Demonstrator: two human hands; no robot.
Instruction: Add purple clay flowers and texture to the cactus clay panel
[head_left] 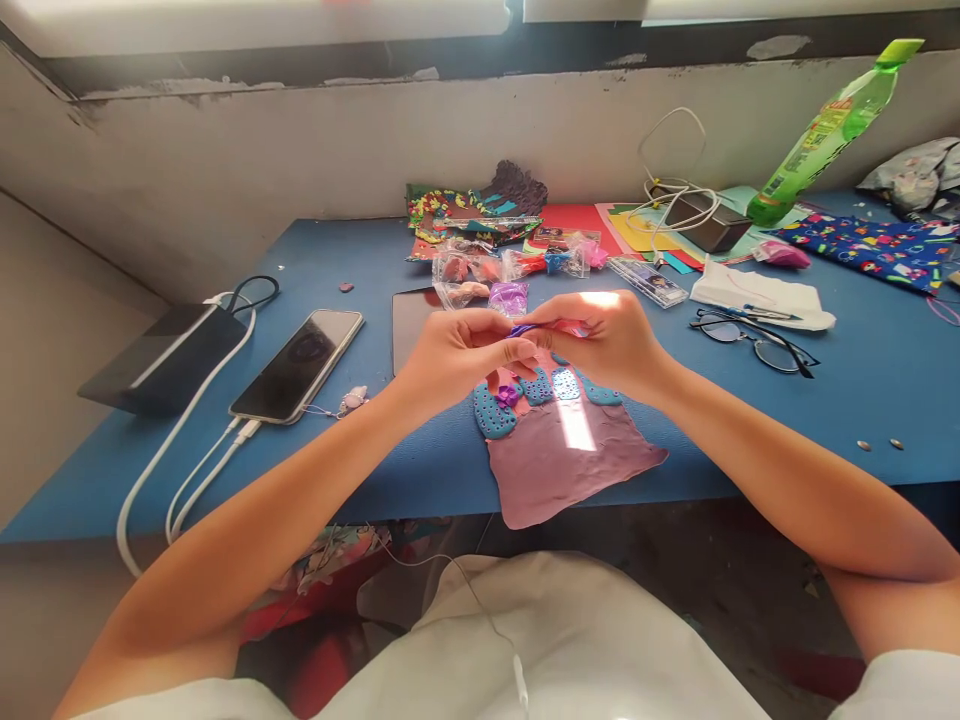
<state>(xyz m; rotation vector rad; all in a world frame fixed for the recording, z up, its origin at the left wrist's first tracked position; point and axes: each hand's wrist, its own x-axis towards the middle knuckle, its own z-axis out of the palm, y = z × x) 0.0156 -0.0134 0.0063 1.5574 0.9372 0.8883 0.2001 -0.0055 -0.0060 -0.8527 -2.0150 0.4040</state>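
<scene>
Both hands meet above the middle of the blue table, pinching a small piece of purple clay (523, 329) between them. My left hand (474, 345) has its thumb and fingers closed on its left side; my right hand (596, 335) is closed at its right side. Beneath them lies a flat mauve clay sheet (559, 465), its lower corner over the table's front edge. Blue dotted clay pieces (495, 412) sit along its upper part, with a small purple clay flower (508, 396) on the left one. The hands partly hide the sheet's upper part.
On the left are a phone (298, 365), a black box (169, 350) and white cables. Bagged clay (465, 270) and a colourful clay picture (465, 215) lie behind the hands. Glasses (754, 340), a tissue (761, 293) and a green bottle (832, 135) are on the right.
</scene>
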